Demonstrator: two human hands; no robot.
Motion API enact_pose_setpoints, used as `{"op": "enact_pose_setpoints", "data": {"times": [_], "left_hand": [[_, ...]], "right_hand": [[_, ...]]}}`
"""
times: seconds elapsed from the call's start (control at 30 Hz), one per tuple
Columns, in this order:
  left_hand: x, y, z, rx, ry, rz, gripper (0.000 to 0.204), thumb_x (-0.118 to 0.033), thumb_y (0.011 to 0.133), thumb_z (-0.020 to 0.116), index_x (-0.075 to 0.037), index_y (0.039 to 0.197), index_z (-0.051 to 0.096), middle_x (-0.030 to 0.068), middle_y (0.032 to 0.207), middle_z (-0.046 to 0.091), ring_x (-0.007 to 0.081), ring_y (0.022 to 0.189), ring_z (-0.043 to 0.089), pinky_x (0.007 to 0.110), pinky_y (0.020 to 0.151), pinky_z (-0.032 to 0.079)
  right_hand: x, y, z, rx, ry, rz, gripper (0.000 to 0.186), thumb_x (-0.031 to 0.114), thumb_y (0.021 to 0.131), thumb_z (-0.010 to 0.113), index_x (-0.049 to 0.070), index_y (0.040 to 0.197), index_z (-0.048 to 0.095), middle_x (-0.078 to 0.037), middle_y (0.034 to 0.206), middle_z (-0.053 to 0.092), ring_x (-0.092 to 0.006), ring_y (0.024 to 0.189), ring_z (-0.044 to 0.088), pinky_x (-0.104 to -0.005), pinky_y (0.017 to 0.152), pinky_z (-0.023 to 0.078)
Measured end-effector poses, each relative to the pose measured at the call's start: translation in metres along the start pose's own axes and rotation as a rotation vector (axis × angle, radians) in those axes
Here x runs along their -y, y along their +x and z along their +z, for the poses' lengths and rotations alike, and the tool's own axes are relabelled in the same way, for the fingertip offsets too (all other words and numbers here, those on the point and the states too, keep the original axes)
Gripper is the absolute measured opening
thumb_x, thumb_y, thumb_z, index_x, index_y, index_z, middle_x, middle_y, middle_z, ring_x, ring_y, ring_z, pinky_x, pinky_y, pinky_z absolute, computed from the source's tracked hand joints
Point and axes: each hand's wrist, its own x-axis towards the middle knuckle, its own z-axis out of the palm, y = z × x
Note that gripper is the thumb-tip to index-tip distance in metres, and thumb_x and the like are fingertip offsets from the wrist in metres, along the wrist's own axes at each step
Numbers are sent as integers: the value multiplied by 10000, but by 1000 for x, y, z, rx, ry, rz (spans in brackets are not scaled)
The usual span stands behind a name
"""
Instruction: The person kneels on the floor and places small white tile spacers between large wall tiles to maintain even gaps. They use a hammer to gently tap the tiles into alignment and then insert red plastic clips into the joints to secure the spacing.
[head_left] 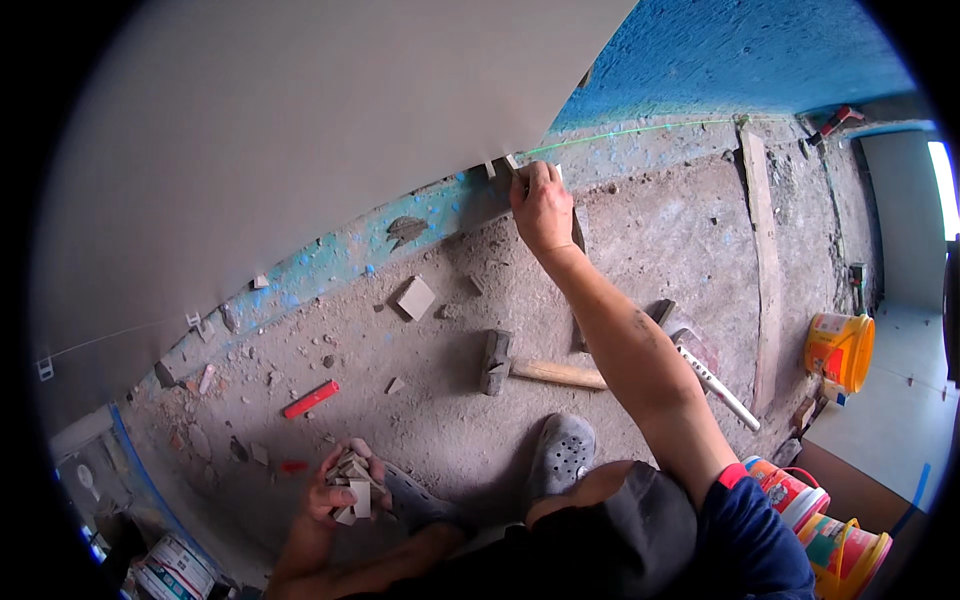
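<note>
My left hand (pixel 322 497) is low in the view, its fingers curled around several broken tile pieces (pixel 358 492). My right hand (pixel 545 218) reaches forward to the lower edge of a large grey wall panel (pixel 300 130). Its fingers pinch a small flat piece (pixel 517 178) against that edge, partly hidden by the fingers. Just left of it, a thin pale spacer (pixel 490 169) sticks out below the panel. Farther left along the same edge are a small chip (pixel 261 282) and a white clip (pixel 193 320).
A sledgehammer (pixel 497 362) lies on the dusty floor beside a square tile piece (pixel 415 298) and a red stick-like piece (pixel 311 399). A wooden board (pixel 760 230) and a perforated metal bar (pixel 720 385) lie to the right. Buckets (pixel 840 352) stand at the right; a green line crosses the blue wall's base.
</note>
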Motion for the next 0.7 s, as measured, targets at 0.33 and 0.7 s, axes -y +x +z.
{"op": "enact_pose_setpoints", "data": {"times": [0.33, 0.7], "left_hand": [[-4, 7, 13, -3, -12, 0, 625, -22, 715, 725, -69, 1269, 438, 211, 1078, 575, 428, 868, 701, 434, 639, 635], [0, 5, 12, 20, -29, -3, 620, -8, 738, 727, -26, 1279, 426, 207, 1088, 582, 415, 889, 702, 435, 663, 631]], "right_hand": [[9, 1, -19, 290, 146, -8, 386, 138, 869, 662, 40, 1232, 577, -199, 1068, 671, -384, 921, 668, -457, 800, 542], [29, 13, -29, 165, -161, 44, 160, 195, 924, 623, 92, 1039, 664, -164, 1024, 628, -372, 877, 649, -480, 736, 541]]}}
